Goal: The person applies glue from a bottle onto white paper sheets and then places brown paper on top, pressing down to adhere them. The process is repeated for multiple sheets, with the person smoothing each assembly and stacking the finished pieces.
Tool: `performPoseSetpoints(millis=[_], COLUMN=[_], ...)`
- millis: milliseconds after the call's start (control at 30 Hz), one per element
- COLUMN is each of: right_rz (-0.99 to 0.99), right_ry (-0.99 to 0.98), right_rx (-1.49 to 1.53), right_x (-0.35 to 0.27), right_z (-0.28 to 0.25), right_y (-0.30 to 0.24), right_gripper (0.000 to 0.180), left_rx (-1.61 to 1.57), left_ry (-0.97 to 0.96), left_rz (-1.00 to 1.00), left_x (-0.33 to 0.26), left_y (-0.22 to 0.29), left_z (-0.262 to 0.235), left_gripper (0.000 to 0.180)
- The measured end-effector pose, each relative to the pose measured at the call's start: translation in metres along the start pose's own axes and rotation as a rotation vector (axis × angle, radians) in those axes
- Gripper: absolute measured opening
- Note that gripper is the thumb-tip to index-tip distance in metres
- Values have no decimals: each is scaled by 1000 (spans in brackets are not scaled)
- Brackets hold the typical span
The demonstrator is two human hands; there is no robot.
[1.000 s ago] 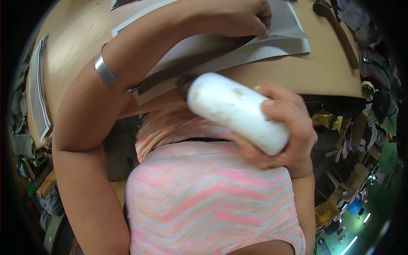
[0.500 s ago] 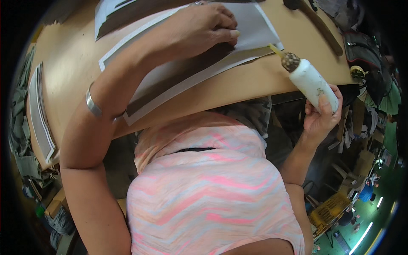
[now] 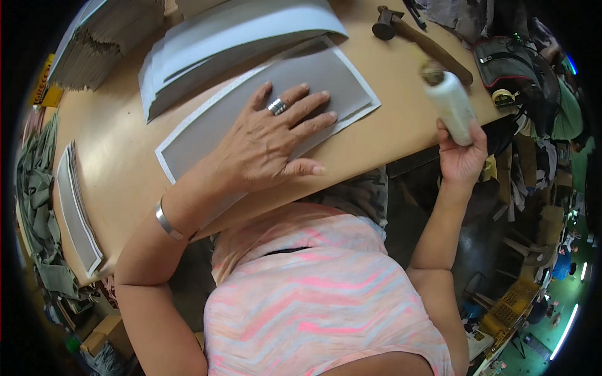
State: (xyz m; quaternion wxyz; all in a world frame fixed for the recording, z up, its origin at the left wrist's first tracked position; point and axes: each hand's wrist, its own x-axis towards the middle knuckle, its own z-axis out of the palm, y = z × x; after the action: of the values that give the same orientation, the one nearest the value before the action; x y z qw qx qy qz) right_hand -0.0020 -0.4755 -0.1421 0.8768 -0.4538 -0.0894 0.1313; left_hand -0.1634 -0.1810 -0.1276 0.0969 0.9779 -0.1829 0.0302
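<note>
My left hand [image 3: 266,141] lies flat with spread fingers on a grey sheet [image 3: 316,66] that has a white border. This sheet rests near the table's front edge, partly covered by the hand and forearm. Off to the right, my right hand [image 3: 463,156] grips the lower end of a white squeeze bottle [image 3: 453,109]. The bottle is held tilted, nozzle up and away from me, and is slightly blurred. Its neck is crusted brown, with a pale yellowish tip. Just beyond the grey sheet sits a stack of pale sheets [image 3: 251,41] with curved edges.
A wooden-handled hammer [image 3: 433,51] lies at the far right of the table [image 3: 119,144]. Beside it is a dark bag [image 3: 511,66]. At the far left stands a tall stack [image 3: 103,47]; narrow bordered pieces [image 3: 76,210] lie nearer. Green cloth [image 3: 39,200] hangs past the left edge.
My left hand has gone from curled fingers at the sheet's far part to lying flat nearer me. The view has shifted, showing more of the far table. The bottle stays in my right hand, more upright.
</note>
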Motion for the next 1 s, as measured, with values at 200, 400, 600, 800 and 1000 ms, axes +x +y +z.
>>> performPoseSetpoints(millis=[200,400,600,800,1000], right_rz=[-300,-878,-678,-511,-587], right_ry=[-91,-250,-807,-757,-928], right_rx=[-606,-1590,-1729,-1841,-1953], right_x=[17,-7,-12,-2,-49], right_z=[17,80,131,114,181], right_y=[22,22,90,77,101], right_gripper=[44,47,59,78,83], left_rx=[-263,-144,29,64,83], left_ry=[-68,82,92,59,50], left_rz=[38,-236,-352,-517,-551], left_x=[-17,-35,-35,-89,-101], left_y=[11,20,23,13,9], left_z=[-13,-21,3,-12,-13], left_gripper=[69,52,63,83,92])
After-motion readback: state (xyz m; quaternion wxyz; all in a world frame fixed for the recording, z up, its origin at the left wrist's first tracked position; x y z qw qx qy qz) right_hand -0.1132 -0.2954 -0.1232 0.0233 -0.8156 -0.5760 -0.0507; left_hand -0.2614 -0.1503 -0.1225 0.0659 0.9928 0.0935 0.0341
